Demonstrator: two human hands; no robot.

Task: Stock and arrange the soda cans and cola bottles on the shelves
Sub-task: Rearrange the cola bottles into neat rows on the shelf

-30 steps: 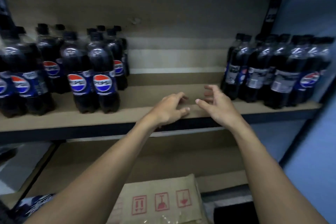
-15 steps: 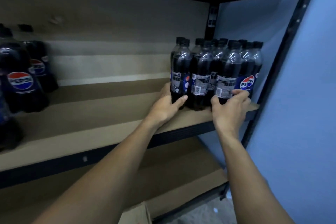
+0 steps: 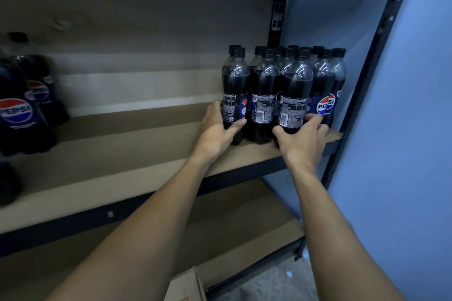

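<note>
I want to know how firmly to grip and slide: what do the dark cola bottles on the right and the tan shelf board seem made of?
The dark cola bottles: probably clear plastic, glossy; curved bright highlights on the shoulders. The tan shelf board: matt fibreboard or cardboard, flat and shineless; which one the picture leaves open.

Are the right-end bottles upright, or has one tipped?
Upright: the bottles all show caps on top, front bases on the shelf. The left hand and right hand grip front ones.
</note>
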